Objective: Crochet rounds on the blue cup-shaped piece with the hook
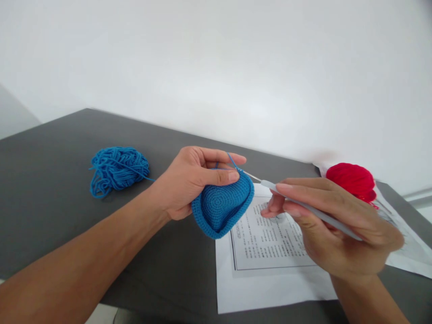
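A round, cupped piece of blue crochet work (218, 204) is pinched at its upper edge by my left hand (194, 175), the thumb lying on top. Blue yarn runs up over the left index finger to the edge of the piece. My right hand (340, 220) grips a crochet hook (302, 204) with a grey handle, pen-fashion. The hook's metal shaft reaches left to the upper right edge of the crochet work, where its tip meets the stitches. Behind my left arm lies a loose skein of blue yarn (119, 168), with a strand leading toward the left hand.
Under the hands, a printed sheet of paper (243, 288) lies on the dark grey table (162, 270). A ball of red yarn (349, 180) sits at the right, by more paper (411, 252). A white wall (209, 72) stands behind the table.
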`<state>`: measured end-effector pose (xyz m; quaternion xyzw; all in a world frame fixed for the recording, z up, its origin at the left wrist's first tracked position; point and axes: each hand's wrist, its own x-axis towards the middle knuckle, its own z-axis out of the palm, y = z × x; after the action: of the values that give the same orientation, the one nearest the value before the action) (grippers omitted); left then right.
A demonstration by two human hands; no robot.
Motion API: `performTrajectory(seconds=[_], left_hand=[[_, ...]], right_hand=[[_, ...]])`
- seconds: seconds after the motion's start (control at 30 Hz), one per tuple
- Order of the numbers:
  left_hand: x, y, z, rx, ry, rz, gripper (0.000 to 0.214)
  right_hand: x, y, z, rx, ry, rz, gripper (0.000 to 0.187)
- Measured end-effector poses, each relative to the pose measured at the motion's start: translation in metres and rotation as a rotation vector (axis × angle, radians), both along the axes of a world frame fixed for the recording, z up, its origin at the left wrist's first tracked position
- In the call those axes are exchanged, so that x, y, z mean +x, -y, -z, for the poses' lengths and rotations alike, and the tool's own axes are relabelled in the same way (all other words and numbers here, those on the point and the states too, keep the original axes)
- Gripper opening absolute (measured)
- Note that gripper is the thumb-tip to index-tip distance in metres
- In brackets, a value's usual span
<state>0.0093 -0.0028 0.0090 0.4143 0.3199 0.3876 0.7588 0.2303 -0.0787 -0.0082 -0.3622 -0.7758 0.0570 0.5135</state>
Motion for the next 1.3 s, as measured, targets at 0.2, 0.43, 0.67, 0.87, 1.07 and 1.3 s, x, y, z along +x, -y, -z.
performTrajectory(seconds=[0.2,0.43,0.67,0.87,1.07,1.3], left_hand=[[-0.003,-0.002,-0.001,0.029,-0.072,0.014,0.02],[-0.005,-0.007,-0.002,0.106,-0.207,0.052,0.016],[-0.006,-0.008,-0.002,0.133,-0.229,0.099,0.008],[-0.008,-0.009,-0.001,0.157,-0.219,0.123,0.005],[-0.009,-0.011,-0.001,0.158,-0.271,0.136,0.004],[-0.013,-0.013,0.002,0.191,-0.281,0.211,0.004]], right_hand=[[0.006,-0.001,-0.006,-0.008,0.047,-0.011,0.045],[0.012,0.0,-0.015,-0.028,0.09,-0.092,0.049],[0.014,0.001,-0.02,-0.123,0.033,-0.121,0.043],[0.014,0.002,-0.015,-0.135,0.005,-0.097,0.045],[0.015,0.002,-0.017,-0.094,0.111,-0.094,0.045],[0.016,0.001,-0.025,-0.167,0.09,-0.149,0.042]])
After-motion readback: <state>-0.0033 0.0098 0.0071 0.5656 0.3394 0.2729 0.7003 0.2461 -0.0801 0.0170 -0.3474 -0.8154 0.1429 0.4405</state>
